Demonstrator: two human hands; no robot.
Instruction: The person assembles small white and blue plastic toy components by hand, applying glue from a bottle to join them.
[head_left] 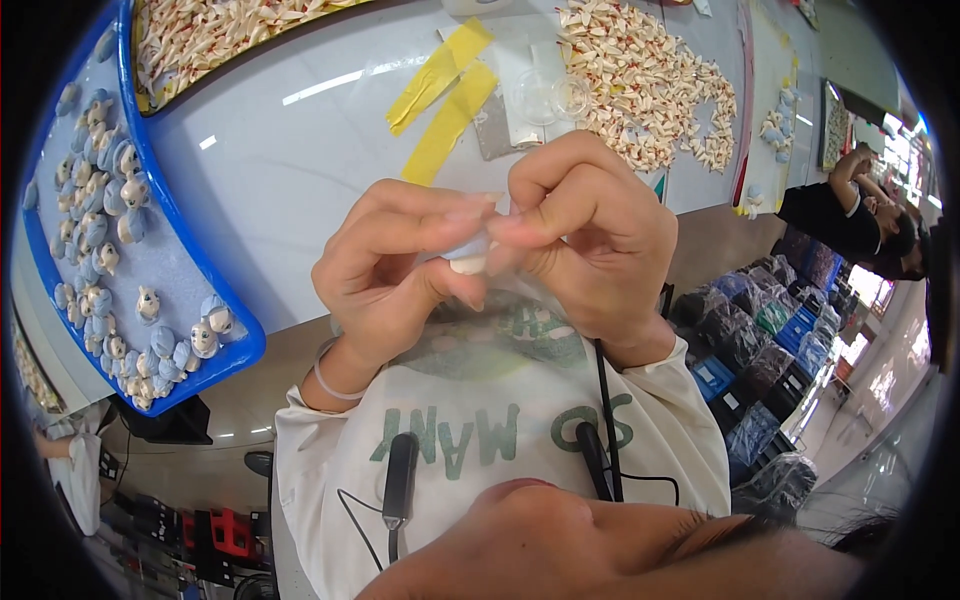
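Observation:
My left hand [395, 265] pinches a small pale blue and white figurine head [467, 262] between thumb and fingers, in front of my chest. My right hand [595, 225] is closed beside it, its thumb and forefinger pressed together at the head's right side. Whatever those right fingertips grip is hidden and blurred. To the left, a blue-rimmed tray [255, 345] bears many similar blue and white figurine heads [100, 220], some with painted eyes. Past my right hand, a wide pile of small cream pieces with red tips [640, 80] lies on the table.
Two yellow tape strips [450, 120] stick to the white table [300, 150], near transparent round cups [540, 95]. A black-edged tray of cream pieces [220, 35] is at the far left. Wrapped crates [770, 330] stand on the right, where another person [860, 215] works.

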